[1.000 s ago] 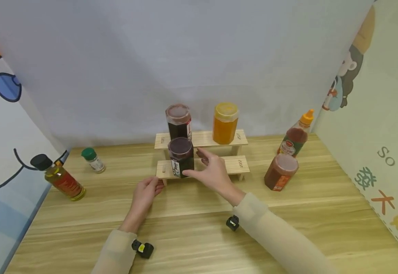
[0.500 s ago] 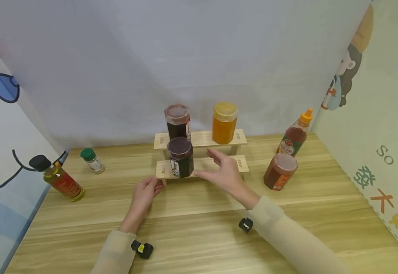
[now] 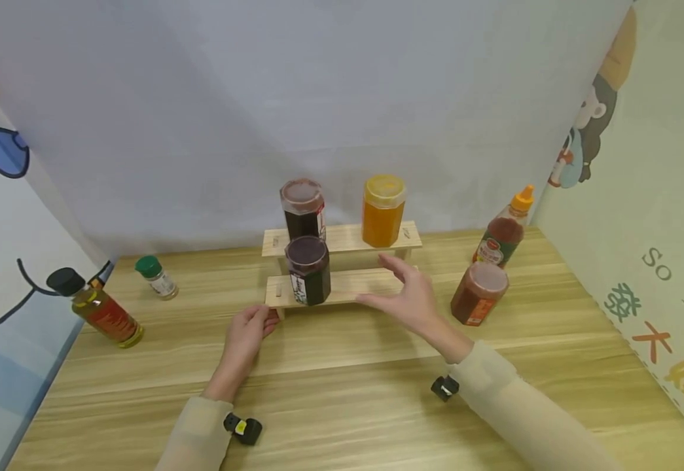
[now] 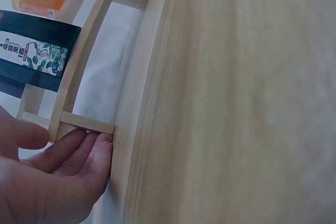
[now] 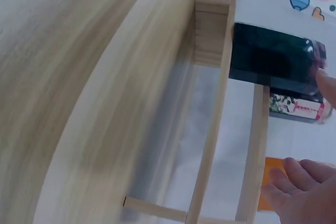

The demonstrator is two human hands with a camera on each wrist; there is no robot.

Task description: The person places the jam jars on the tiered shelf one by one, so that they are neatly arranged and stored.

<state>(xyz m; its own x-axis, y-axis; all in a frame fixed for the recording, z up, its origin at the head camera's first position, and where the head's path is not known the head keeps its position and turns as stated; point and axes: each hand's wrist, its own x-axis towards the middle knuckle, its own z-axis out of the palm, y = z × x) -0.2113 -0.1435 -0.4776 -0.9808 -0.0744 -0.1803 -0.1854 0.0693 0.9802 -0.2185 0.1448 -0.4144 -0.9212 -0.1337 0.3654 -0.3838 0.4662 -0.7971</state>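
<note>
A two-tier wooden rack (image 3: 356,286) stands against the back wall. My left hand (image 3: 247,333) grips the left end of its lower step; in the left wrist view the thumb is at the board's corner and the fingers (image 4: 79,153) are at the leg. A dark jam jar (image 3: 308,271) stands upright on the left of the lower step. My right hand (image 3: 409,297) is before the right part of that step, thumb and fingers spread apart with nothing between them. On the upper step stand another dark jar (image 3: 303,212) and a yellow-lidded orange jar (image 3: 383,210).
To the right are a reddish-brown jar (image 3: 479,294) and a sauce squeeze bottle (image 3: 501,237) with an orange cap. On the left stand an oil bottle (image 3: 106,314) with a black cap and a small green-capped shaker (image 3: 157,278). Walls bound the table at back and sides.
My right hand has let go of the lower dark jar and moved right, away from it. The jar stays on the lower step, and my left hand keeps its place at the rack.
</note>
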